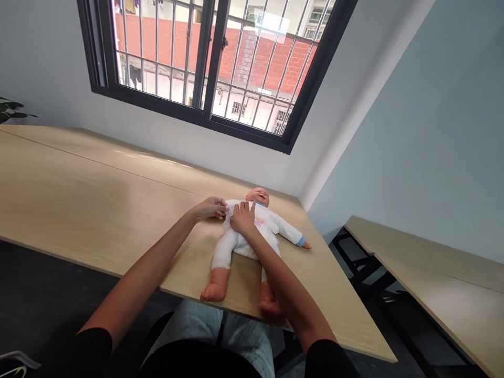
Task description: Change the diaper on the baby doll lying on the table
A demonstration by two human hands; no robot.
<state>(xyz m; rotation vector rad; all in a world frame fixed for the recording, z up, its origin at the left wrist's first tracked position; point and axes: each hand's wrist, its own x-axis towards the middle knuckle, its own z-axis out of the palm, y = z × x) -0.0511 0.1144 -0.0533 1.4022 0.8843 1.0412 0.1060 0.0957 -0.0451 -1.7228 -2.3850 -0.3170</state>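
Observation:
A baby doll (259, 197) lies on its back on the table, head toward the window and bare feet toward me. It wears a white long-sleeved top (268, 220) with a blue collar and cuff, and white trousers (225, 251). At the doll's shoulder on my left, my left hand (212, 208) has its fingers curled together on the white sleeve. My right hand (243, 218) rests on the doll's chest with fingers spread over the top. The doll's arm on my left is hidden; the other stretches out sideways on the table.
The light wooden table (157, 194) runs along the wall beneath a barred window (208, 118). Another wooden table (441, 278) stands to the right, beyond a gap. Plant leaves (13, 110) show at the far left. The near table edge (185, 294) is close to my lap.

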